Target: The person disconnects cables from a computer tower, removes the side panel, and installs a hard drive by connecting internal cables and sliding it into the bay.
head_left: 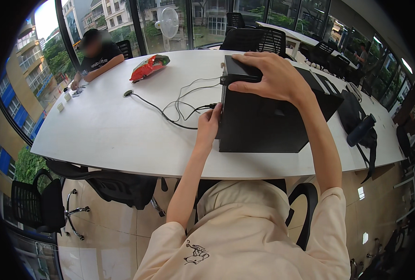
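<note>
A black computer case [268, 123] stands upright on the white table [100, 135]. My right hand [273, 77] grips its top left corner, fingers over the top and thumb against the near side. My left hand [207, 121] is low at the case's left edge, fingers bent beside a black cable plug [210, 106]; whatever is between the fingertips is hidden. A thick black cable [158, 111] runs from a round table grommet [128, 94] toward that edge, and thinner grey wires [189, 91] loop across the table to the case.
An orange-and-green packet [147, 70] lies farther back. A co-worker [100, 60] sits at the table's far left beside small items. A white fan [169, 24] stands behind. A black bag [354, 114] and dark bottle [361, 128] lie at right; black chairs [35, 198] surround the table.
</note>
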A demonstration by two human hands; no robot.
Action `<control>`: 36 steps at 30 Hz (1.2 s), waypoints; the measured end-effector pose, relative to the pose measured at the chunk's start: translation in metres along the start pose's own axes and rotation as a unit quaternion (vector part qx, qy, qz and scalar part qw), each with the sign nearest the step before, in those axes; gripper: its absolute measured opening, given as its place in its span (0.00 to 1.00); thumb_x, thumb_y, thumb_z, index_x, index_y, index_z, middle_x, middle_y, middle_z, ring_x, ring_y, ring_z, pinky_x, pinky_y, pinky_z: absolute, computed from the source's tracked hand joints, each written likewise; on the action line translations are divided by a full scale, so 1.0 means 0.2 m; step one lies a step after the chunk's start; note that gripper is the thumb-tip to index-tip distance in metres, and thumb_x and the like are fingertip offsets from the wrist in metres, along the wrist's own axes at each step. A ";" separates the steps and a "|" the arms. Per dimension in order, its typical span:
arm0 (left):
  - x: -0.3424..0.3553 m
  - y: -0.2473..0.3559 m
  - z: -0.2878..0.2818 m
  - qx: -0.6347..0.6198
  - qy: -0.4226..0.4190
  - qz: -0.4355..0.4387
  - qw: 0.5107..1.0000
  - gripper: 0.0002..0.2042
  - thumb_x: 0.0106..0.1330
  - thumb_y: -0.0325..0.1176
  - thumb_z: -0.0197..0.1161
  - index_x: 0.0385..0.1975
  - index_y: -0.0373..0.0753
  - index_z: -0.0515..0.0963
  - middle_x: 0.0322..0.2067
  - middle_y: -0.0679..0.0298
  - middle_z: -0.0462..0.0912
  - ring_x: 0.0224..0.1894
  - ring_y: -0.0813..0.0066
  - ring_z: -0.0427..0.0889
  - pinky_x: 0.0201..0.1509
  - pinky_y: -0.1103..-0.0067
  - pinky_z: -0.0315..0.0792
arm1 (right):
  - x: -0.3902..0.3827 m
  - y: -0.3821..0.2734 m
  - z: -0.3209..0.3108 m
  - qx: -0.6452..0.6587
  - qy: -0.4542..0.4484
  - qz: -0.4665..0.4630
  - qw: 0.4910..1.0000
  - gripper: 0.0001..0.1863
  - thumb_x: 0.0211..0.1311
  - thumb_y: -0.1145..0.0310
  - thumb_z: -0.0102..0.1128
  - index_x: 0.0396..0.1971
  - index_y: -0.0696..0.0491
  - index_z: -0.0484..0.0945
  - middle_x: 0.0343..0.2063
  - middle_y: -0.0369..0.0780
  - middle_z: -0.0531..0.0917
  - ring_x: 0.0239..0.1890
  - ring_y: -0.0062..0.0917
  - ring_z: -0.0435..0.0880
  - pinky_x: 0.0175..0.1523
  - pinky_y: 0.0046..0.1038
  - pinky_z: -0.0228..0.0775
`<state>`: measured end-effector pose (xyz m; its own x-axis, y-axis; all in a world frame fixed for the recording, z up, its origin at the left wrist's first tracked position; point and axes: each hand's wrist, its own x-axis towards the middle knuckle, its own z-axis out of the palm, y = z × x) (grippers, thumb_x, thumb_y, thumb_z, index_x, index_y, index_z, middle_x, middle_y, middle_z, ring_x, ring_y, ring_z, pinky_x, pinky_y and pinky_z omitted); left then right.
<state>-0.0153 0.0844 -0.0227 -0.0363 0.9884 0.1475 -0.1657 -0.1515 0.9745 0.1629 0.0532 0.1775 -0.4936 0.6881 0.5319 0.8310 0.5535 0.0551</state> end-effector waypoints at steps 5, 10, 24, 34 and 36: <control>0.02 0.00 0.04 -0.036 0.000 -0.031 0.999 0.24 0.78 0.49 0.59 0.28 0.32 0.82 0.21 0.74 0.72 0.24 0.86 0.64 0.29 0.81 0.58 | -0.01 -0.02 0.00 -0.010 0.007 0.022 1.000 0.46 0.52 0.29 0.69 0.61 0.51 0.82 0.56 0.49 0.85 0.58 0.45 0.84 0.62 0.40 0.77; -0.01 -0.06 0.12 -0.117 0.075 0.040 0.989 0.22 0.80 0.44 0.57 0.29 0.32 0.82 0.20 0.75 0.72 0.24 0.87 0.62 0.28 0.81 0.56 | -0.01 -0.03 0.01 -0.017 0.014 0.020 1.000 0.45 0.52 0.29 0.68 0.60 0.51 0.82 0.57 0.48 0.84 0.58 0.44 0.84 0.62 0.39 0.76; 0.00 -0.07 0.13 -0.160 0.077 0.030 0.984 0.19 0.79 0.42 0.58 0.31 0.33 0.83 0.24 0.72 0.76 0.26 0.85 0.67 0.31 0.82 0.62 | -0.02 0.02 0.06 -0.016 0.095 -0.023 0.995 0.47 0.51 0.27 0.65 0.55 0.56 0.85 0.45 0.46 0.89 0.47 0.43 0.88 0.54 0.39 0.80; -0.02 -0.04 0.18 -0.152 0.145 0.051 0.976 0.21 0.79 0.44 0.56 0.23 0.37 0.78 0.19 0.77 0.64 0.21 0.86 0.55 0.26 0.79 0.51 | -0.03 0.01 0.04 -0.013 0.069 -0.009 0.997 0.47 0.51 0.26 0.64 0.55 0.55 0.85 0.47 0.47 0.89 0.48 0.43 0.88 0.55 0.40 0.80; 0.01 -0.03 0.09 -0.227 0.158 0.019 0.961 0.21 0.79 0.45 0.52 0.22 0.41 0.72 0.19 0.76 0.61 0.20 0.84 0.55 0.26 0.79 0.52 | -0.02 0.01 0.04 -0.011 0.072 -0.015 0.997 0.47 0.51 0.26 0.64 0.55 0.55 0.85 0.46 0.47 0.89 0.48 0.43 0.88 0.55 0.40 0.80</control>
<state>0.0033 0.0868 -0.0253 -0.3352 0.9407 0.0522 -0.5694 -0.2464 0.7843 0.1652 0.0550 0.1687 -0.4779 0.5964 0.6449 0.8228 0.5611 0.0908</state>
